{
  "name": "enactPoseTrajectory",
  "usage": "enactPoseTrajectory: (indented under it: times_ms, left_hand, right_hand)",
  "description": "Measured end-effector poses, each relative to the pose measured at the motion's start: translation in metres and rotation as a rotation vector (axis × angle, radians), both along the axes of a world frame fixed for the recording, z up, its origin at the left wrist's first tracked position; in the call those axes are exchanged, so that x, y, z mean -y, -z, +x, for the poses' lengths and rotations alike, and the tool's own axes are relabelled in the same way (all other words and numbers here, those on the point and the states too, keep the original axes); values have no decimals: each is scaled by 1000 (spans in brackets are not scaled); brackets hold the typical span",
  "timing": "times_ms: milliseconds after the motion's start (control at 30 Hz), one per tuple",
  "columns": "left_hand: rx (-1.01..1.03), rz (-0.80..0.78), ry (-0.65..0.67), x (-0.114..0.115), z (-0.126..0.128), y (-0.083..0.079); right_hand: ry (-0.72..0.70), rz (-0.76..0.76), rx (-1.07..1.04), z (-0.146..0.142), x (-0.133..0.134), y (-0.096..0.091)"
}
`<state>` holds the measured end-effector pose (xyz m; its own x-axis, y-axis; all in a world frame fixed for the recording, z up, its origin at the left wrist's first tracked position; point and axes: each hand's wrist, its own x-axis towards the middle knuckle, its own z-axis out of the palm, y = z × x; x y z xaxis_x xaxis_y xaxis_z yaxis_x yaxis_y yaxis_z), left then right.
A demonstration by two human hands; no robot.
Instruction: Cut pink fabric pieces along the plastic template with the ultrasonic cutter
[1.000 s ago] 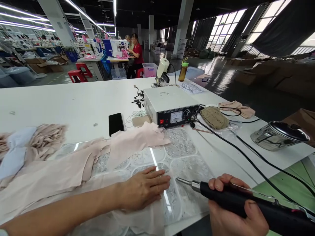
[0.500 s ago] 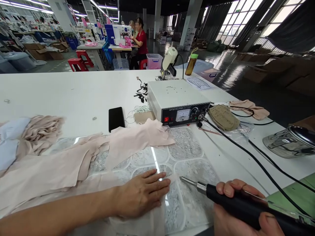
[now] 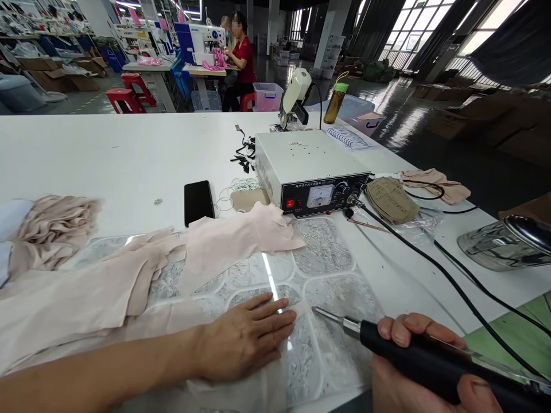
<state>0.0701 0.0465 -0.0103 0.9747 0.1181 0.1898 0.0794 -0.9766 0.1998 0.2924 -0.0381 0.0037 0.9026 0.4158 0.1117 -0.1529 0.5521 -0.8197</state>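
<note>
My left hand [image 3: 245, 338] lies flat, fingers stretched out, on a sheet of pale pink fabric [image 3: 99, 298] spread over a patterned glass plate [image 3: 331, 298] near the table's front edge. My right hand [image 3: 413, 367] is wrapped round a black hand-held cutting tool [image 3: 426, 355]. Its metal tip points left and sits just right of my left fingertips, close to the fabric's edge. A black cable [image 3: 434, 269] runs from the tool to a white control box [image 3: 307, 169] with a meter and knobs.
A black phone [image 3: 198, 202], a heap of pink fabric pieces [image 3: 51, 229], a tan pad [image 3: 391, 199], a steel pot [image 3: 503, 241] and a bottle [image 3: 336, 103] stand on the white table [image 3: 107, 155]. A person in red sits at a far sewing machine [image 3: 202, 40].
The view has tilted down slightly. Both hands stay almost still; the tool's tip has crept a little closer to my left fingertips.
</note>
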Motion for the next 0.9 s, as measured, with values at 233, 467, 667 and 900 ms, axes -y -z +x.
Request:
enactPoseTrajectory:
  times_ms: [233,467,667,900]
  left_hand:
    - [9,16,1,1,-1,1]
    - [18,21,-5,0,-1,1]
    - [0,22,0,0,-1,1]
    - [-4,4,3,-1,-2,1]
  right_hand:
    - [-35,10,77,1,1,3]
    - [-71,13,130,3,1,4]
    - [-53,18,92,2,0,3]
    - [-26,-24,90,1,-2,-1]
